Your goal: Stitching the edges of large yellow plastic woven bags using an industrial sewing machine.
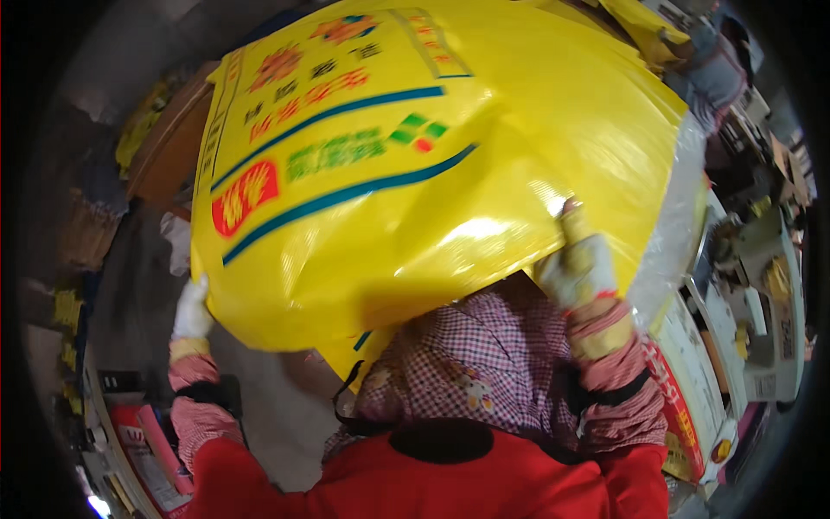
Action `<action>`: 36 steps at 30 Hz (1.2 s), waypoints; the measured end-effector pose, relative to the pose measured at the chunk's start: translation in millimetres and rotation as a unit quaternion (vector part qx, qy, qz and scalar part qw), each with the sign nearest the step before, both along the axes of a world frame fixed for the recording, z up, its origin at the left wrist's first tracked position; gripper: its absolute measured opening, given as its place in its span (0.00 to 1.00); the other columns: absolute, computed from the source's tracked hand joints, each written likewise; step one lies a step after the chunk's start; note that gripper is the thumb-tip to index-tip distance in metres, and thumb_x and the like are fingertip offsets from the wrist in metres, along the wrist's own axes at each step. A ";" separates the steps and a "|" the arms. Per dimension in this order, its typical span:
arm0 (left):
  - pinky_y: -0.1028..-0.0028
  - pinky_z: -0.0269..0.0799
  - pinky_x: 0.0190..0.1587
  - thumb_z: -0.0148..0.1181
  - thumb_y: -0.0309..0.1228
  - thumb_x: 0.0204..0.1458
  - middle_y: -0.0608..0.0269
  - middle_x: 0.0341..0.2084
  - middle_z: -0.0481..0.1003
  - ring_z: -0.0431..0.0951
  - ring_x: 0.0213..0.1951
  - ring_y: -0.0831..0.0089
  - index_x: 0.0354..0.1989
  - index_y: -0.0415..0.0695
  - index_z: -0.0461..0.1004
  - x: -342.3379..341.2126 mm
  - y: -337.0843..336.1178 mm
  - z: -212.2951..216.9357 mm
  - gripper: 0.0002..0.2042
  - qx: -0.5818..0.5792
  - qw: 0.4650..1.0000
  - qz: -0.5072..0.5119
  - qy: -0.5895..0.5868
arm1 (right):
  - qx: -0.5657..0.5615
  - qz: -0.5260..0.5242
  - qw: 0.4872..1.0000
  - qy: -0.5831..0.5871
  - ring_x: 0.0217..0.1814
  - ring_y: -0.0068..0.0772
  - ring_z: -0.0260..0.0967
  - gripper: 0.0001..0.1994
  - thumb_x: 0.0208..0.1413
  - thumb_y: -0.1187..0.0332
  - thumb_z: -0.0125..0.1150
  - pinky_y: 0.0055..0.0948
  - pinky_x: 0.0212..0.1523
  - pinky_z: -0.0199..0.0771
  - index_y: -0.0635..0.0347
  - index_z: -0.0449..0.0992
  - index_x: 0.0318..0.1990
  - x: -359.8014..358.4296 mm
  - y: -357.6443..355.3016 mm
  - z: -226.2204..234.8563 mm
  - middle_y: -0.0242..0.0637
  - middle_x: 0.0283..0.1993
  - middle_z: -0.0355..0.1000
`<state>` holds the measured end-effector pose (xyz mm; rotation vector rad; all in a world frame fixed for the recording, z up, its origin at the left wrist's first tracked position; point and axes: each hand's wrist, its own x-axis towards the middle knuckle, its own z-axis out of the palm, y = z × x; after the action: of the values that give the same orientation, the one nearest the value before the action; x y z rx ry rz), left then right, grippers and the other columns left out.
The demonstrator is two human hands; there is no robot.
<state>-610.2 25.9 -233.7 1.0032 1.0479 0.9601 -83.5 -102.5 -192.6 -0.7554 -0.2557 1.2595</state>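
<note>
A large glossy yellow woven plastic sack (519, 130) with printed pictures, blue stripes and a red emblem spreads across the upper middle. My left hand (193, 313), in a white glove, is closed on its lower left corner; the fingers are partly hidden behind the sack. On the near right edge, my gloved right hand (581, 266) pinches the sack, thumb on top and the other fingers underneath. The sack is lifted in front of my checked apron (467, 363), and a further yellow piece shows below it.
Clear plastic film (670, 216) hangs by the sack's right edge. Another person (713, 69) is at the far right, beside more yellow material. White machine-like housings (769, 303) stand to the right. A brown wooden board (169, 138) is at the left, and a red box (143, 450) sits lower left.
</note>
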 end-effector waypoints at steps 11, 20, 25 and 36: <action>0.72 0.67 0.35 0.49 0.32 0.53 0.60 0.29 0.74 0.72 0.30 0.71 0.37 0.35 0.72 -57.4 -165.7 -278.9 0.12 -0.167 0.886 0.341 0.268 | -0.447 0.106 0.875 -0.154 0.27 0.34 0.66 0.19 0.56 0.49 0.46 0.36 0.28 0.66 0.53 0.72 0.43 -60.3 74.7 -208.0 0.33 0.29 0.72; 0.69 0.66 0.36 0.53 0.37 0.49 0.55 0.28 0.73 0.72 0.31 0.66 0.35 0.35 0.71 -47.8 -172.1 -235.6 0.15 -0.301 0.780 0.323 0.443 | -0.279 0.125 0.946 -0.109 0.25 0.33 0.67 0.11 0.56 0.58 0.49 0.35 0.24 0.67 0.53 0.71 0.35 -32.3 89.6 -244.0 0.31 0.26 0.70; 0.68 0.66 0.37 0.49 0.38 0.51 0.54 0.28 0.72 0.71 0.32 0.63 0.37 0.38 0.70 -42.9 -151.8 -263.2 0.14 -0.222 0.865 0.400 0.206 | -0.386 0.178 0.901 -0.088 0.26 0.36 0.67 0.12 0.55 0.59 0.50 0.38 0.27 0.69 0.55 0.71 0.39 -52.2 100.2 -211.1 0.36 0.30 0.70; 0.59 0.66 0.36 0.51 0.40 0.49 0.42 0.27 0.71 0.69 0.32 0.45 0.27 0.38 0.70 -4.6 27.8 -147.5 0.15 0.100 0.790 0.057 0.602 | -0.399 0.230 0.884 -0.081 0.29 0.37 0.64 0.15 0.54 0.52 0.49 0.43 0.31 0.68 0.50 0.68 0.42 -61.9 90.5 -174.5 0.33 0.28 0.66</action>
<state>-614.8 53.8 -381.2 1.8264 2.0950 0.4298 -145.4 -11.9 -367.1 -1.5807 -0.0335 1.7787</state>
